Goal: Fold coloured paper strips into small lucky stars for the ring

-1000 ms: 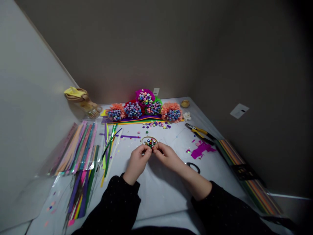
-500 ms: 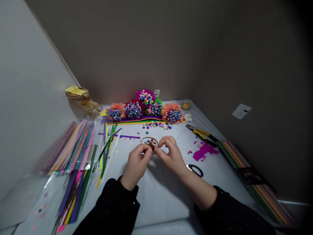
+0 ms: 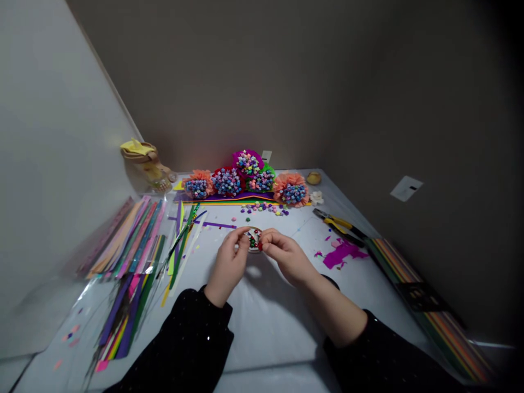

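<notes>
Between my hands lies a small round dish [image 3: 254,251] with a gold-coloured rim, holding several tiny shiny stars in green, red and other colours. My left hand [image 3: 231,259] is at its left edge, fingers curled and thumb close to the index finger. What those fingertips hold, if anything, I cannot make out. At the dish's right edge, my right hand [image 3: 289,256] pinches a small red piece [image 3: 260,246] that looks like a folded star. Fingers cover parts of the dish.
Star-filled paper flowers [image 3: 227,181] line the back, with loose paper stars [image 3: 265,208] before them. Paper strips [image 3: 135,240] lie left. Yellow-handled pliers [image 3: 341,225], magenta scraps [image 3: 344,252] and a strip pack [image 3: 426,305] lie right. Dark scissor handles [image 3: 331,281] show behind my right forearm.
My hands have moved apart from their shared pinch over the dish. The left is now at its left edge; the right holds the red piece at the right edge. The view has shifted slightly.
</notes>
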Demonstrator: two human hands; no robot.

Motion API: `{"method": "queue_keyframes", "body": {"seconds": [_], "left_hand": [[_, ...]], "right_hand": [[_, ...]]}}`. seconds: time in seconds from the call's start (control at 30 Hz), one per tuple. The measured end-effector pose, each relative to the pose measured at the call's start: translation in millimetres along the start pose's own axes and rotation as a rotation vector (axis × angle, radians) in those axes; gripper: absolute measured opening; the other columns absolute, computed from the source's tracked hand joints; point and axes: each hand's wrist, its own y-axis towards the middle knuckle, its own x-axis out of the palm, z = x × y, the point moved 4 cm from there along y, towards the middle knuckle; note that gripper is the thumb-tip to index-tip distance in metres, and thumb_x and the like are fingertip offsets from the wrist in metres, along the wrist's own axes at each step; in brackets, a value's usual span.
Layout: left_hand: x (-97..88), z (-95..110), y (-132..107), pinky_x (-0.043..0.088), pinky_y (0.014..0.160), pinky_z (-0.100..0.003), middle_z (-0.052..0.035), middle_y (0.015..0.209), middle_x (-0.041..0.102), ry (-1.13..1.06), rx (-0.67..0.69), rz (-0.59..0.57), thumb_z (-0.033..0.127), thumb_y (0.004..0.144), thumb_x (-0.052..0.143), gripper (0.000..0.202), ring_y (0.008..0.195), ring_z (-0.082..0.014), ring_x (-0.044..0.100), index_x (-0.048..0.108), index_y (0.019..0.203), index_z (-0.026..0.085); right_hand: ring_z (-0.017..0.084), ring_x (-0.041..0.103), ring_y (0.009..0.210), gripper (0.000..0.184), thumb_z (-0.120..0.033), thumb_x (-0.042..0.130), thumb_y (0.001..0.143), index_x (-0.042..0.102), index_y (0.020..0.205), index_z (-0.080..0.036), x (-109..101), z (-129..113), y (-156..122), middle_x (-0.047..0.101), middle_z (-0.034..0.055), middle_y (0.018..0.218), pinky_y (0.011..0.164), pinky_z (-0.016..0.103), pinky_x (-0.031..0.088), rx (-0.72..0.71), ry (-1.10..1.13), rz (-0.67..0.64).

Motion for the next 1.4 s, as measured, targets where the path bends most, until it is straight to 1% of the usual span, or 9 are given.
{"method": "queue_keyframes", "body": {"seconds": [0.1, 0.23, 0.37, 0.47, 0.7, 0.9, 1.07, 1.2, 1.4], "left_hand": [[-5.8, 3.9, 0.1, 0.042, 0.095, -0.035, -0.0102, 0.118, 0.059, 0.025, 0.115, -0.011, 0.031, 0.091, 0.039, 0.032, 0.11, -0.0202, 0.054, 0.056, 0.115, 0.018], [-19.8, 17.6, -2.7, 0.026, 0.108, -0.042, -0.0084, 0.145, 0.034, 0.117, 0.323, 0.126, 0.028, 0.086, 0.049, 0.046, 0.133, -0.0234, 0.03, 0.042, 0.131, 0.023], [-9.3, 12.3, 0.7, 0.044, 0.094, -0.036, -0.0116, 0.115, 0.063, 0.02, 0.125, -0.148, 0.033, 0.086, 0.047, 0.033, 0.107, -0.0225, 0.057, 0.06, 0.112, 0.016], [2.1, 3.3, 0.5, 0.052, 0.071, -0.03, -0.0099, 0.088, 0.071, -0.082, -0.096, -0.3, 0.037, 0.082, 0.052, 0.035, 0.077, -0.0188, 0.065, 0.064, 0.104, 0.012], [7.3, 4.1, -1.7, 0.046, 0.057, -0.021, -0.0013, 0.062, 0.063, -0.115, -0.191, -0.368, 0.031, 0.077, 0.057, 0.02, 0.055, -0.0097, 0.056, 0.064, 0.071, 0.013], [7.8, -4.4, -4.0, 0.041, 0.047, -0.019, 0.0003, 0.062, 0.06, -0.151, -0.275, -0.339, 0.037, 0.079, 0.054, 0.024, 0.048, -0.008, 0.051, 0.062, 0.077, 0.014], [3.8, -2.3, -1.6, 0.039, 0.049, -0.02, 0.0015, 0.058, 0.058, -0.145, -0.239, -0.3, 0.034, 0.079, 0.053, 0.022, 0.05, -0.0088, 0.051, 0.061, 0.072, 0.015], [1.2, 4.2, 0.4, 0.041, 0.057, -0.021, 0.0014, 0.058, 0.058, -0.124, -0.185, -0.306, 0.029, 0.078, 0.053, 0.02, 0.056, -0.0093, 0.052, 0.06, 0.065, 0.015], [2.8, 0.2, 0.0, 0.04, 0.053, -0.02, 0.0019, 0.058, 0.058, -0.183, -0.232, -0.331, 0.034, 0.079, 0.053, 0.022, 0.051, -0.0086, 0.05, 0.059, 0.069, 0.015]], "right_hand": [[0.016, 0.051, 0.082, 0.015, -0.027, 0.054, 0.081, 0.055, 0.068, -0.019, 1.0, -0.1, 0.1, 0.051, 0.002, 0.082, 0.081, 0.03, 0.039, 0.016, -0.014, -0.076], [0.016, 0.051, 0.082, 0.014, -0.027, 0.056, 0.079, 0.055, 0.068, -0.019, 0.2, -0.6, -0.5, 0.052, 0.0027, 0.083, 0.079, 0.031, 0.04, 0.027, -0.043, -0.074], [0.016, 0.052, 0.082, 0.012, -0.024, 0.055, 0.079, 0.056, 0.069, -0.018, -2.6, -0.3, 0.3, 0.052, 0.0029, 0.084, 0.078, 0.03, 0.04, -0.007, -0.093, -0.061], [0.015, 0.052, 0.081, 0.011, -0.02, 0.055, 0.079, 0.056, 0.068, -0.018, -5.5, -1.0, 1.1, 0.051, 0.0027, 0.082, 0.076, 0.029, 0.04, -0.04, -0.182, -0.016], [0.014, 0.052, 0.079, 0.01, -0.016, 0.054, 0.077, 0.055, 0.067, -0.018, -9.1, -3.4, 3.3, 0.052, 0.0023, 0.081, 0.074, 0.028, 0.04, -0.069, -0.285, 0.034], [0.013, 0.053, 0.075, 0.01, -0.017, 0.055, 0.078, 0.057, 0.068, -0.018, -8.9, -4.3, 2.5, 0.054, 0.0022, 0.079, 0.065, 0.026, 0.041, -0.089, -0.357, 0.048], [0.018, 0.053, 0.089, 0.02, -0.019, 0.059, 0.079, 0.061, 0.099, -0.022, -4.7, -15.6, -2.1, 0.057, 0.0065, 0.094, 0.073, 0.031, 0.044, -0.335, -0.523, 0.027], [0.018, 0.053, 0.087, 0.015, -0.019, 0.059, 0.081, 0.063, 0.095, -0.022, -4.3, -17.8, -4.6, 0.058, 0.0059, 0.087, 0.078, 0.035, 0.044, -0.52, -0.658, 0.038], [0.018, 0.052, 0.081, 0.016, -0.016, 0.058, 0.081, 0.064, 0.094, -0.023, -6.4, -15.6, -5.6, 0.06, 0.0057, 0.083, 0.072, 0.034, 0.045, -0.615, -0.758, 0.086]]}}
